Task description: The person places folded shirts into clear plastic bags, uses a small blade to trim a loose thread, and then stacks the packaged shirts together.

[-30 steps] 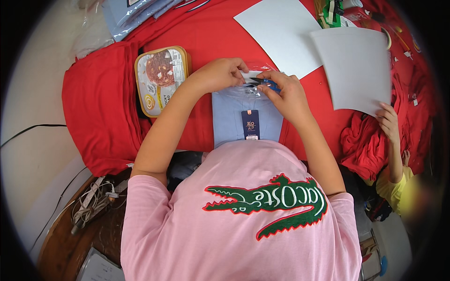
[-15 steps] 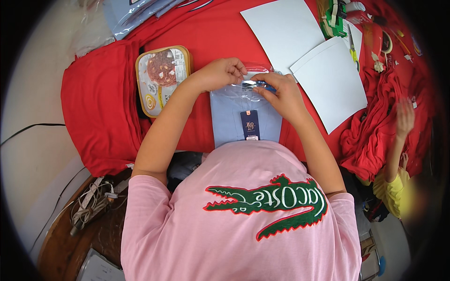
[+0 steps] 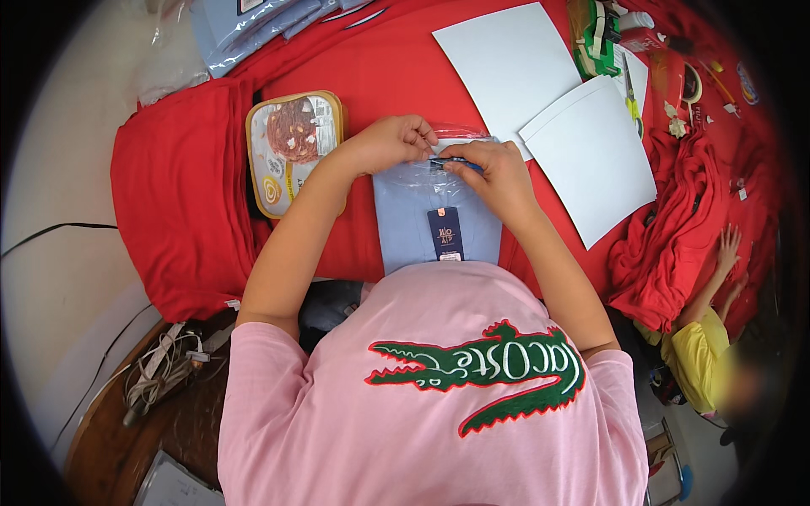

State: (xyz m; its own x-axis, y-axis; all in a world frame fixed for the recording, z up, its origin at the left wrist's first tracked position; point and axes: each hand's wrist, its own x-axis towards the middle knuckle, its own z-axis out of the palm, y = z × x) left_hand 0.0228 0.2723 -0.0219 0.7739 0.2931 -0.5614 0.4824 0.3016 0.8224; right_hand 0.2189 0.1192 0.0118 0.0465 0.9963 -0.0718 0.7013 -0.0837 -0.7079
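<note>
One broad red cloth [image 3: 380,76] lies spread in front of you, and a thick folded red stack [image 3: 181,202] hangs over its left side. To your right, a crumpled red pile [image 3: 675,228] sits near the edge. Two white sheets come next: the farther sheet [image 3: 506,63] is partly covered by the nearer sheet [image 3: 591,160]. Straight ahead of you, close against your pink shirt [image 3: 337,430], is the folded light-blue garment [image 3: 405,228], with a clear plastic bag [image 3: 422,181] over its far part. A lidded tub [image 3: 295,152] rests to the left of it, just beside your left forearm.

Your left hand [image 3: 392,139] is at the bag's far part, its fingers together, pinching the plastic. Your right hand [image 3: 498,173] is just beside it, fingers clamped on the blue snips [image 3: 462,164], whose tips point toward your left hand. Off to the right, a co-worker's hand [image 3: 728,246] is raised by the red pile, well apart from yours. Smaller still, yellow-handled scissors [image 3: 634,114] lie beside the nearer sheet, and a dark tag [image 3: 445,234] lies on the garment.
</note>
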